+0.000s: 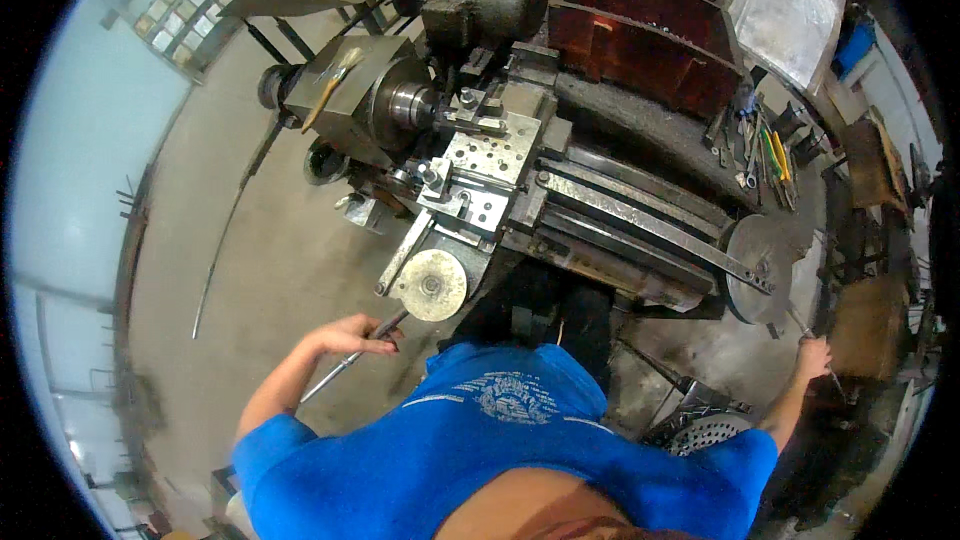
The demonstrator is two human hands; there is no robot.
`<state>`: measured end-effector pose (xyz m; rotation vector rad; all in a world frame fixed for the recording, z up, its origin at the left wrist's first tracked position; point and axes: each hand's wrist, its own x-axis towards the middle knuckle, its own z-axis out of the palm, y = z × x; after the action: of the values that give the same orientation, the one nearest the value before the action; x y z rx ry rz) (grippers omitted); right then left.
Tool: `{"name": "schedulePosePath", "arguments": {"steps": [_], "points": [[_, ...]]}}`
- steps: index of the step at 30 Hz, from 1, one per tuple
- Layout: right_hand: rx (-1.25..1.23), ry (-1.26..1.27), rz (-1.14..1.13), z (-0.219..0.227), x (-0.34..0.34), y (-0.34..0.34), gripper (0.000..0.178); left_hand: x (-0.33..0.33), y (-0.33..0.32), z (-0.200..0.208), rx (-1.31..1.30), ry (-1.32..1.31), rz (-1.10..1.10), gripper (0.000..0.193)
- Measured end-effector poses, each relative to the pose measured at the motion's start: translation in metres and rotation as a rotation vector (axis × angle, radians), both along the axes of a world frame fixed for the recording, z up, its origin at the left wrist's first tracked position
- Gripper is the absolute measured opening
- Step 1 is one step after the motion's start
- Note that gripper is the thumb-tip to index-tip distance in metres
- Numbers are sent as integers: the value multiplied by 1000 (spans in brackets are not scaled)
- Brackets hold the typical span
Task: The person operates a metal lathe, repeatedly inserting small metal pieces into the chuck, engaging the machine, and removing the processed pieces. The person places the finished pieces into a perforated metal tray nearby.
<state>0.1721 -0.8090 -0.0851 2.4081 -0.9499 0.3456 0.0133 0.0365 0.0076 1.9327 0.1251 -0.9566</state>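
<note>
At the front of the grey metal lathe (615,245): left hand (362,333) closed, fairly loosely it seems, around the long steel rod handle (326,378), near the pale round metal hub (433,285). Over at the far right end, right hand (813,355) clamped on the thin steel lever (798,319) by the dark grey round disc (755,265); exact finger wrap too small to tell. Flat steel link bar (655,233) runs from that disc to beside the drilled silver plate (500,152).

To work it well, I'd move both levers smoothly, no jerks. Gripping the left rod further from the hub should give more leverage. Watch the shiny cylindrical spindle nose (408,103). Wooden-handled brush (333,90) lies on the boxy headstock (352,117); vibration could walk it off, better parked elsewhere
</note>
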Motion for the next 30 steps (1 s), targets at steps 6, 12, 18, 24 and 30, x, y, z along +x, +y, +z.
{"name": "schedulePosePath", "arguments": {"steps": [6, 12, 18, 24, 30], "points": [[203, -176, 60, -4, -39, 67, 66, 49, 108, -44, 73, -271, 699, 43], [526, -163, 258, -4, -99, 134, 51, 121, 194, -100, 1140, -484, 138, 40], [766, -119, 198, -7, -122, 182, 40, 160, 186, -136, 1206, -498, 59, 34], [834, -83, 358, 57, -81, 245, 33, 168, 163, -225, 1165, -528, 831, 34], [740, -152, 642, 119, -18, 292, 33, 152, 189, -163, 1167, -601, 156, 30]]}}
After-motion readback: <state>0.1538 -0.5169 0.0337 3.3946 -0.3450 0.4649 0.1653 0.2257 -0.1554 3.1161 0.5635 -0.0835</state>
